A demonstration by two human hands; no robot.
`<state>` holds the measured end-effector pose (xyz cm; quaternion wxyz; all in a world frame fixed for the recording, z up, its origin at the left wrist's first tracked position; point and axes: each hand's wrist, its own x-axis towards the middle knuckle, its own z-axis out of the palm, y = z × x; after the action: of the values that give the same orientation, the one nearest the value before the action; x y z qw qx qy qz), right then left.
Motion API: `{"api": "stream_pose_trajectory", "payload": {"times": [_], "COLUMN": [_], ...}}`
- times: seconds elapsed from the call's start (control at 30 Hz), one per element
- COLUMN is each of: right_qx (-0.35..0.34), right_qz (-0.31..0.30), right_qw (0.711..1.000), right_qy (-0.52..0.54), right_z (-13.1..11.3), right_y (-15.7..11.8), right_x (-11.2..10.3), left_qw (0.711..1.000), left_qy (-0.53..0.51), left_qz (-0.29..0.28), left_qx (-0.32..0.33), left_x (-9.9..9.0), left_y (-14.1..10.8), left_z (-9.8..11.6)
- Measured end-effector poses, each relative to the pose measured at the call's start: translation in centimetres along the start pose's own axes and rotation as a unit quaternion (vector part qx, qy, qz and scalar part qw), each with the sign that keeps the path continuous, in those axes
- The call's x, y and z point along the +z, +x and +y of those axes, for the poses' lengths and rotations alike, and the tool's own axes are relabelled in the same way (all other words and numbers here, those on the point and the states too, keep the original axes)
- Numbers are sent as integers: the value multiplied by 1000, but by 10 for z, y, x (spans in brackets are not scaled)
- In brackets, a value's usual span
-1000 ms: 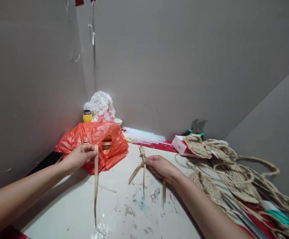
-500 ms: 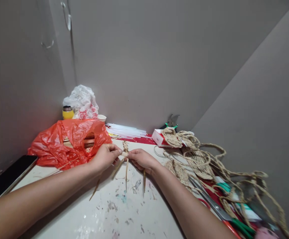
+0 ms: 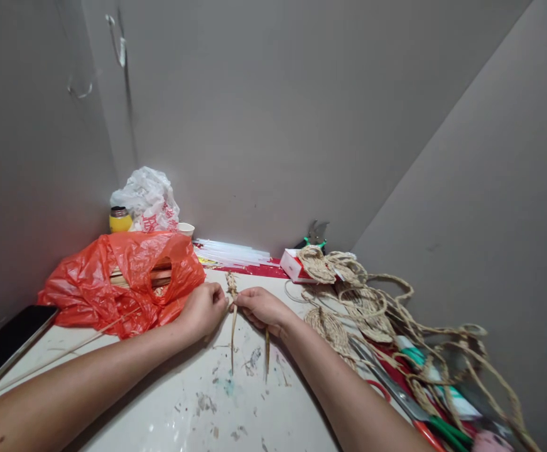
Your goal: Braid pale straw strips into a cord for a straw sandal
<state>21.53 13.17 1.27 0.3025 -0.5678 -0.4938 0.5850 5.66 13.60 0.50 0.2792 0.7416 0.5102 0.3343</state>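
A short plaited straw braid (image 3: 231,284) stands out beyond my fingertips, above the middle of the table. My left hand (image 3: 205,309) is closed, its fingers curled in a pinch at the braid's near end. From the other side my right hand (image 3: 262,310) pinches the same end between thumb and forefinger. One loose straw strand (image 3: 233,342) hangs down between the hands, and a darker strand (image 3: 267,355) dangles below my right hand. The fingers hide the crossing of the strands.
On the left are a red plastic bag (image 3: 85,270) holding straw strips and a black phone (image 3: 9,345). Clear sticks (image 3: 233,252) lie at the back. Braided cords (image 3: 372,307), a small box (image 3: 294,265) and scissors (image 3: 402,395) crowd the right side.
My left hand has rolled inward and its fingers are more curled. The strands that hung beneath it are now mostly hidden. The whole view has shifted slightly.
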Motion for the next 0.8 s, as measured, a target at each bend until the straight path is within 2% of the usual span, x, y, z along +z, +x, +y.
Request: {"api": "stream_pose_trajectory", "payload": {"times": [0.1, 0.17, 0.23, 0.3, 0.4, 0.63, 0.8], "right_qx": [2, 2, 2, 2, 3, 0, 3], "right_qz": [2, 1, -1, -2, -1, -5, -11], "right_qw": [1000, 1000, 1000, 1000, 1000, 1000, 1000], "right_qy": [-2, -3, -5, -6, -6, 4, 10], "right_z": [0, -1, -2, -3, -2, 0, -2], "right_y": [0, -1, -1, -1, -1, 1, 0], "right_x": [1, 2, 2, 2, 1, 0, -1], "left_qw": [999, 1000, 994, 973, 948, 959, 968], "left_qy": [34, -2, -92, -192, -247, -232, -231], "left_qz": [-25, -24, -33, -48, -53, -37, 3], "left_qx": [15, 6, -44, -121, -194, -159, -96], "left_x": [-3, -5, -7, -8, -6, 4, -2], "left_y": [-1, 0, 2, 4, 4, -1, 5], "left_z": [2, 4, 8, 14, 22, 18, 14]}}
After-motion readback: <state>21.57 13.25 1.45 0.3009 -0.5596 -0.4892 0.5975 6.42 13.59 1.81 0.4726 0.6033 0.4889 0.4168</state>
